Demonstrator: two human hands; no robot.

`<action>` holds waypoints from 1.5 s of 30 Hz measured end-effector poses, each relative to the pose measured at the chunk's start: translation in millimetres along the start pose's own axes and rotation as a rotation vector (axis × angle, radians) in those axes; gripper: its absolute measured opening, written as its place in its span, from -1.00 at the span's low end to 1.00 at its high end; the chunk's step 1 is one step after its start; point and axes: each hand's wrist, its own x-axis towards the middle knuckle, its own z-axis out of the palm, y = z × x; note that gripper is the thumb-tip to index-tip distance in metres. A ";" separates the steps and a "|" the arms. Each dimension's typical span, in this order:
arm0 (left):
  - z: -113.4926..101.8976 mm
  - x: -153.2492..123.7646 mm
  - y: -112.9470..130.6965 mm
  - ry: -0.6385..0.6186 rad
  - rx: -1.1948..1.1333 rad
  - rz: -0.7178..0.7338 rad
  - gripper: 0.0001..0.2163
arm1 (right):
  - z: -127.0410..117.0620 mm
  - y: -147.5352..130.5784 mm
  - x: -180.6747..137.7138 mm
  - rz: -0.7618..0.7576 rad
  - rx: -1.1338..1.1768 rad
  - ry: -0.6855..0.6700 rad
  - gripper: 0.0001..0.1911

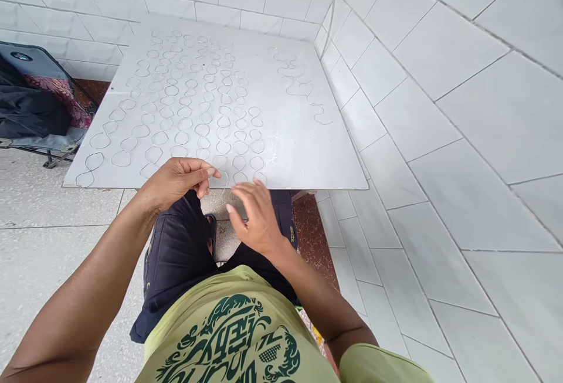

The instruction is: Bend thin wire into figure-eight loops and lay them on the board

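Note:
A thin bent wire (pixel 227 181) is pinched between the thumb and fingers of my left hand (pixel 178 180), over the table's near edge. Its free end curves toward my right hand (pixel 257 219), which is open, with the thumb apart from the fingers. I cannot make out whether the right fingertips touch the wire. Beyond my hands, rows of wires twisted into figure-eight shapes (pixel 175 87) lie flat on the white tabletop (pixel 303 154). Several wavy, unclosed wires (pixel 300 87) lie apart from them toward the far right.
White tiled walls border the table at the back and on the right (pixel 440 136). A folding chair (pixel 35 66) with dark cloth (pixel 30 110) on it stands to the left. My legs (pixel 176 248) are below the table's front edge. A cable (pixel 334 2) hangs in the corner.

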 end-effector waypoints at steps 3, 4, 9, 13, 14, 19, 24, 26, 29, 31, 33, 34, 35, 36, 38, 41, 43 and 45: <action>-4.5 -0.5 0.2 0.066 -0.076 -0.002 -0.77 | -15.3 5.7 -1.3 0.221 0.080 0.239 -0.75; -5.6 -0.8 0.4 0.086 -0.098 -0.005 -0.78 | -19.0 8.3 -2.7 0.331 0.139 0.264 -0.77; -3.4 -0.9 -1.2 0.082 -0.140 -0.028 -0.77 | -17.7 10.7 -10.6 0.724 0.824 -0.095 -0.63; 2.7 3.0 -3.2 0.057 -0.130 -0.020 -0.76 | -3.7 1.4 -10.2 0.774 1.113 -0.150 -0.55; 4.1 3.9 -2.9 0.063 -0.134 -0.023 -0.75 | -0.6 -0.3 -9.5 0.776 1.135 -0.141 -0.54; 15.2 -1.9 -2.5 0.179 -0.211 -0.023 -0.60 | 9.9 -5.3 -7.2 0.828 1.210 -0.034 -0.55; 42.8 -30.1 -22.1 0.351 -0.281 0.088 -0.52 | 15.5 -14.2 -6.7 0.912 1.234 0.109 -0.59; 53.5 -43.6 -30.1 0.317 -0.187 0.098 -0.55 | 16.5 -17.7 -6.1 0.938 1.199 0.094 -0.60; 62.8 -61.1 -32.2 0.246 0.000 0.138 -0.57 | 16.9 -20.5 -4.5 0.949 1.116 0.050 -0.60; 64.8 -70.5 -28.7 0.235 0.141 0.232 -0.57 | 16.1 -20.9 -3.1 0.946 1.036 0.049 -0.59; 65.6 -77.8 -26.9 0.193 0.338 0.351 -0.47 | 14.5 -20.5 -1.4 0.948 0.945 0.059 -0.59; 66.1 -80.5 -28.0 0.149 0.446 0.401 -0.37 | 13.4 -20.2 -0.6 0.948 0.903 0.060 -0.60; 66.8 -82.4 -30.7 0.101 0.544 0.440 -0.29 | 12.3 -19.9 0.1 0.942 0.865 0.056 -0.60; 67.8 -83.4 -35.1 0.066 0.622 0.467 -0.25 | 11.4 -19.7 0.5 0.931 0.833 0.047 -0.60; 70.2 -83.1 -46.6 0.072 0.682 0.507 -0.36 | 10.4 -19.6 0.5 0.894 0.779 0.018 -0.59; 72.8 -79.8 -61.6 0.235 0.577 0.510 -0.65 | 12.0 -20.6 -1.9 0.848 0.773 -0.052 -0.56; 72.8 -78.3 -65.4 0.320 0.436 0.439 -0.78 | 14.7 -21.0 -4.2 0.861 0.842 -0.092 -0.57; 71.4 -77.9 -64.9 0.346 0.288 0.347 -0.84 | 17.9 -20.5 -6.5 0.922 0.938 -0.105 -0.59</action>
